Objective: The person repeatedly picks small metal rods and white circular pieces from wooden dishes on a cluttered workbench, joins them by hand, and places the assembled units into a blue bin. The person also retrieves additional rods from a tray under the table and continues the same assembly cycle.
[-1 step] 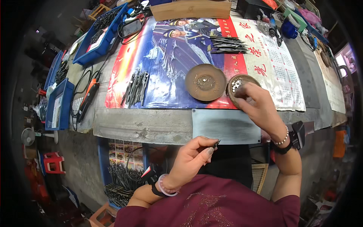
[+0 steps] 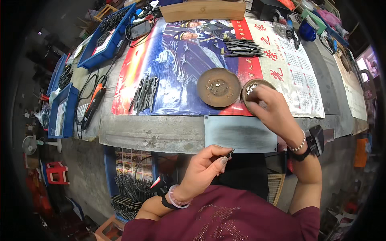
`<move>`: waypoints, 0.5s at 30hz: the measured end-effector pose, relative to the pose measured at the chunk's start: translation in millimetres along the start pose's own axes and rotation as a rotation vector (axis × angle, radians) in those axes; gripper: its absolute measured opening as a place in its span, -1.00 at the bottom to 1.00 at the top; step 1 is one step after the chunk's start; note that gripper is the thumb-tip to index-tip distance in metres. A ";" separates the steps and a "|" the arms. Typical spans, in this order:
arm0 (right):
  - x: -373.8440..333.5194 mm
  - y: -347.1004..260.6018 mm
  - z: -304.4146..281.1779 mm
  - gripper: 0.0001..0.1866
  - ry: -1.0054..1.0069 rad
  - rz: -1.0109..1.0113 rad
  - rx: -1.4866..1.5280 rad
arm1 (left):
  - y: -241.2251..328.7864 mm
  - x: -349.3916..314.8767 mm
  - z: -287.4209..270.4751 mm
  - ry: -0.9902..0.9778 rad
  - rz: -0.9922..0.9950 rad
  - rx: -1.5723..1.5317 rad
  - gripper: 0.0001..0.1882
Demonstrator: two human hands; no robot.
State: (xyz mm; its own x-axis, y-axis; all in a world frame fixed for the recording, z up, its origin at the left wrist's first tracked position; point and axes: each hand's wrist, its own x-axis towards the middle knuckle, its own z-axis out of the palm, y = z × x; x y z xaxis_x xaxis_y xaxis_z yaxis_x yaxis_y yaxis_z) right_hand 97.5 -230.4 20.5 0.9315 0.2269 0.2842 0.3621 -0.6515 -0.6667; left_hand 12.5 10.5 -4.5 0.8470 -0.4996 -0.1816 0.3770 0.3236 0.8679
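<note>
Brown dish (image 2: 246,104) on the right, and that's where the action is! The right hand (image 2: 271,105) dips over its near side, thumb and forefinger curled down toward the bowl – whether the tips are closed on anything, I cannot tell from here. Small white bits (image 2: 251,88) sit bunched at the left of that dish, just clear of the knuckles. A good pick looks like coming at the edge of the bunch, taking one bit with a light pinch rather than raking through the lot.

Down below, the left hand (image 2: 206,162) has thumb and forefinger clamped on a dark piece (image 2: 230,153), its tip poking out past the nails, close to the near edge of the grey sheet (image 2: 241,134). That's a sound grip, I'd say – the working end is exposed and the wrist looks settled. Best to hold it quiet there, so the right hand has a fixed target.

One to watch: the wide dish (image 2: 202,90) sits right beside the small one, so a careless sleeve or wrist could jog both.
</note>
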 end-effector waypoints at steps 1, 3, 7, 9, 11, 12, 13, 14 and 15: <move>11.4 1.5 4.5 -0.88 -0.001 -0.071 0.007 | -0.2 -1.3 0.3 0.002 -0.005 0.010 -0.76; 31.0 3.8 13.2 -0.88 -0.043 -0.065 -0.040 | 0.4 -4.2 -0.4 0.001 0.004 0.011 -0.77; 62.6 7.1 35.1 -0.88 -0.091 -0.135 -0.183 | 3.0 -10.9 -7.1 -0.003 0.035 0.015 -0.76; 73.1 8.3 45.0 -0.90 -0.103 -0.171 -0.252 | 3.9 -14.9 -12.1 -0.002 0.064 0.011 -0.74; 80.4 9.8 52.3 -0.91 -0.117 -0.182 -0.287 | 4.4 -18.5 -17.7 0.007 0.063 -0.006 -0.74; 82.6 10.6 55.0 -0.91 -0.122 -0.175 -0.306 | 4.5 -19.8 -20.5 0.015 0.066 -0.014 -0.74; 83.9 11.6 56.9 -0.92 -0.127 -0.190 -0.342 | 4.4 -20.8 -22.9 0.018 0.065 -0.021 -0.74; 84.8 12.7 58.2 -0.92 -0.131 -0.194 -0.379 | 4.4 -21.6 -24.9 0.025 0.067 -0.029 -0.74; 85.5 13.9 59.2 -0.92 -0.128 -0.218 -0.406 | 4.4 -22.2 -26.6 0.033 0.069 -0.035 -0.74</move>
State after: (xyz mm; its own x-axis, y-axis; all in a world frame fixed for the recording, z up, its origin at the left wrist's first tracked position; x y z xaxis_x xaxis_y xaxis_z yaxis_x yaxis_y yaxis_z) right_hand 184.1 -177.2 -5.3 0.8414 0.4603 0.2832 0.5306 -0.8031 -0.2710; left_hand 5.3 44.4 -9.0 0.8829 -0.4489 -0.1377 0.3299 0.3842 0.8623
